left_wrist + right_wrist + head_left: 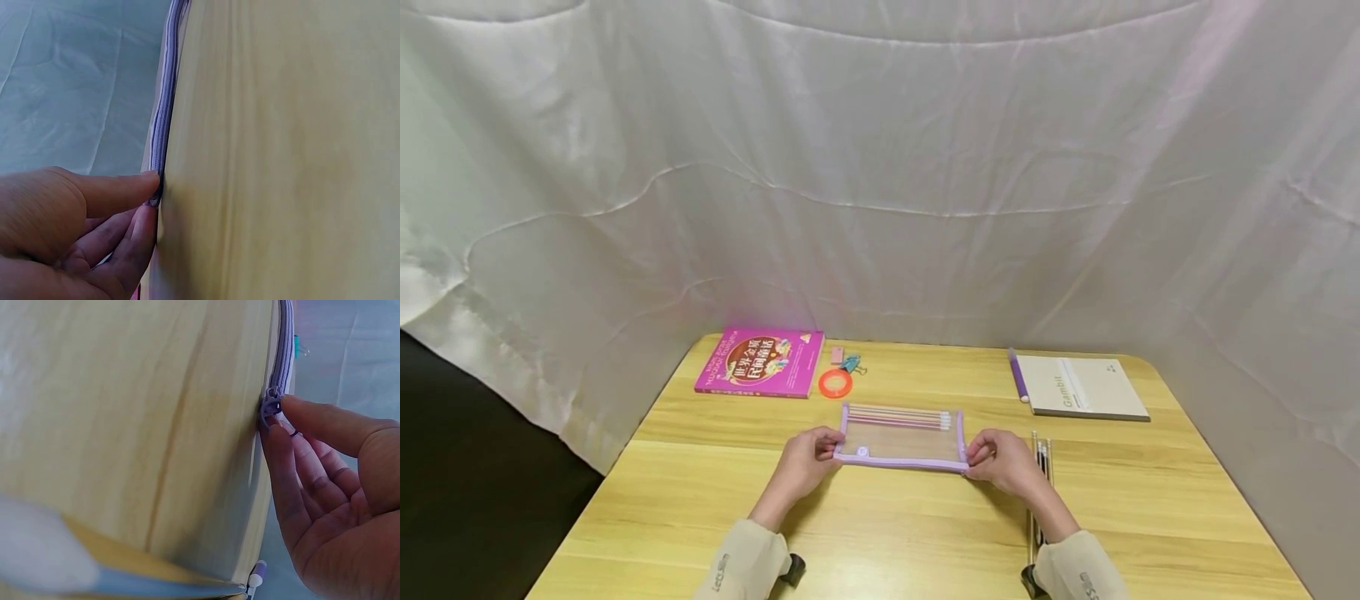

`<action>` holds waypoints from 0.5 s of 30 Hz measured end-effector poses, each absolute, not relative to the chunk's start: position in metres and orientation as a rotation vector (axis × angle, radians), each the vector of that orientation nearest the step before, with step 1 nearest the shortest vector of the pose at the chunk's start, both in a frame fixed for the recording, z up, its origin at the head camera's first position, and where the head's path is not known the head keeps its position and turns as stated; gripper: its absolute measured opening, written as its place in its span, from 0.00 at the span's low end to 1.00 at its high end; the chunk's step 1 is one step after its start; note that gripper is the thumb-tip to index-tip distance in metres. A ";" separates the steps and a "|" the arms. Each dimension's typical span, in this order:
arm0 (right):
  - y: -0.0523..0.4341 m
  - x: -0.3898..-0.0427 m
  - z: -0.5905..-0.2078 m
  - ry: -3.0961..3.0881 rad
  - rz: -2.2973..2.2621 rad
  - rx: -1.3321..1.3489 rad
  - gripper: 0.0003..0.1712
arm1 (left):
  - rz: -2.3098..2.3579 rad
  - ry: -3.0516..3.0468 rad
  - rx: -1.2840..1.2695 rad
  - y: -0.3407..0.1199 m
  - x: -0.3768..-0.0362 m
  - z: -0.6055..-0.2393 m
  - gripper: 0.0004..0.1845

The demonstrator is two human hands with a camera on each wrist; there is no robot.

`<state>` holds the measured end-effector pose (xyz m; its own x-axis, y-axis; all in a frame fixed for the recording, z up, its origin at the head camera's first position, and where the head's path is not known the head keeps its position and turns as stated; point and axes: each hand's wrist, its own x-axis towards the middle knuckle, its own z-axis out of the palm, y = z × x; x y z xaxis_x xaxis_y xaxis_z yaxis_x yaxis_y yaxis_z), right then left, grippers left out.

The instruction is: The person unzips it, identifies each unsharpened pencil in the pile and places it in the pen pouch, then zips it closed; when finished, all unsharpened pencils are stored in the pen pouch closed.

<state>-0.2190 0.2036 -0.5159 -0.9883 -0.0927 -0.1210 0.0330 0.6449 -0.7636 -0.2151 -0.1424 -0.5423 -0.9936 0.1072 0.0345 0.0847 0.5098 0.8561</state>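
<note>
A clear zip pencil case [898, 446] with lilac edging lies in the middle of the table, with several pencils [898, 418] inside along its far side. My left hand [808, 457] pinches its near left corner between thumb and fingers. At the near right corner my right hand [1003, 460] pinches the case's end. The right wrist view shows the lilac zipper pull [271, 407] right at that thumb and forefinger. In the left wrist view the zipper [164, 119] runs straight away from the pinching fingertips.
Loose pencils [1042, 454] lie beside my right wrist, partly under the forearm. At the back left are a pink book [767, 367], an orange tape ring [836, 383], a teal binder clip [852, 363] and a pink eraser [837, 355]. A notebook [1097, 387] and purple marker [1018, 377] lie back right.
</note>
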 end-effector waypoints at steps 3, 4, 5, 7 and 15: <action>0.203 -0.219 -0.517 2.710 -1.271 -0.048 0.16 | 1.528 2.720 0.173 -0.143 -0.215 -0.543 0.16; 0.203 -0.220 -0.517 2.708 -1.272 -0.048 0.16 | 1.527 2.724 0.176 -0.143 -0.215 -0.543 0.16; 0.203 -0.220 -0.517 2.708 -1.272 -0.046 0.16 | 1.525 2.726 0.179 -0.143 -0.215 -0.543 0.16; 0.202 -0.219 -0.516 2.706 -1.267 -0.042 0.16 | 1.530 2.724 0.195 -0.144 -0.216 -0.544 0.16; 0.205 -0.211 -0.503 2.881 -1.141 -0.232 0.11 | 1.424 2.718 0.387 -0.163 -0.213 -0.534 0.33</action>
<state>-0.2112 0.2054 -0.5025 -0.9883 -0.1509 0.0230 -0.1257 0.7191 -0.6835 -0.2126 -0.1633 -0.5341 -0.9675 0.2424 0.0725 0.1976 0.5450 0.8148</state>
